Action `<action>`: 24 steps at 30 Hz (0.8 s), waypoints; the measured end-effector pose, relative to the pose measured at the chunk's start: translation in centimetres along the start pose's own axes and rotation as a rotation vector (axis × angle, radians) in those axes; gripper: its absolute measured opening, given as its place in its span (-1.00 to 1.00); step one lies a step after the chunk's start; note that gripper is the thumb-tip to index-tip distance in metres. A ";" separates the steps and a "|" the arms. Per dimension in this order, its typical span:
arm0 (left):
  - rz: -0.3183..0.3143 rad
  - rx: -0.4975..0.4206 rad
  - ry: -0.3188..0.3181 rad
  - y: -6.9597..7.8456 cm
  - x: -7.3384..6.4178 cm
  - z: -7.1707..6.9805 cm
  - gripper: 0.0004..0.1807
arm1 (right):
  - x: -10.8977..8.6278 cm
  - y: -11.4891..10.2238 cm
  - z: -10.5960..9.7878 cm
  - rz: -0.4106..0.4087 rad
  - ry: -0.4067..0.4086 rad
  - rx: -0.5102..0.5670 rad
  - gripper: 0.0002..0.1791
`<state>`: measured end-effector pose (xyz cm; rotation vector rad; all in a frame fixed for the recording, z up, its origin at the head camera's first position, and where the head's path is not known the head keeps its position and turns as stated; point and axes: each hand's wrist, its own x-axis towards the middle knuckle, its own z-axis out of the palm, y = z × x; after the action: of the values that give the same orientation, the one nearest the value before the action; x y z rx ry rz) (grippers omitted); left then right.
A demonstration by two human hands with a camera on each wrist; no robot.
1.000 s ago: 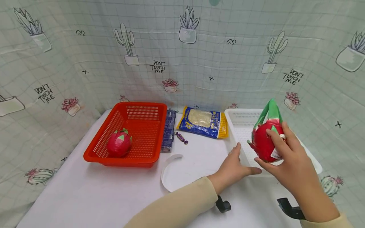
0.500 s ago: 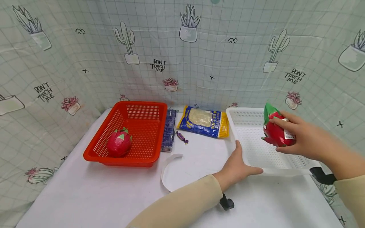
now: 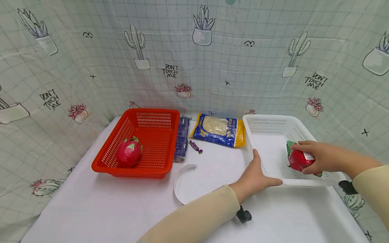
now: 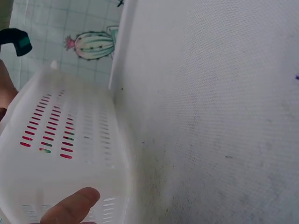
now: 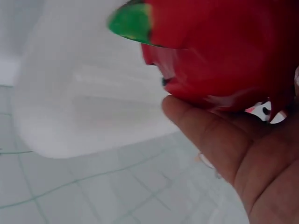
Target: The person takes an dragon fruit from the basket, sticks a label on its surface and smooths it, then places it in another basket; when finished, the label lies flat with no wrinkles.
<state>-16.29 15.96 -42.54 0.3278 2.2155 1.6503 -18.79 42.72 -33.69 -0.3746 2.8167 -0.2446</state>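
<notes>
My right hand grips a red dragon fruit with green tips and a white label, low inside the white basket at its right side. Close up in the right wrist view, a finger lies along the glossy red skin of the dragon fruit. My left hand rests on the near left corner of the basket, thumb and fingers spread. One of its digits lies against the slotted wall of the basket in the left wrist view. Red shows through those slots.
A red basket on the left holds another dragon fruit. Between the baskets lie a dark blue box, a blue and yellow food packet, a purple wrapped candy and a curved white strip.
My right hand has moved rightward and then down with the dragon fruit, from above the white basket to inside it. The left hand has stayed at the basket's corner.
</notes>
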 end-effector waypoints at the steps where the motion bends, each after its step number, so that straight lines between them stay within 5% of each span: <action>1: -0.001 0.002 0.002 0.0 0.0 0.0 0.45 | 0.0 0.2 0.2 0.010 -0.007 -0.003 0.08; 24: 0.015 0.001 0.000 -0.3 0.0 0.0 0.45 | 0.4 1.0 3.4 0.008 -0.027 -0.003 0.19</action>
<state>-16.29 15.88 -42.79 0.3458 2.2188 1.6574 -18.40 43.12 -37.23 -0.3637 2.7917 -0.2324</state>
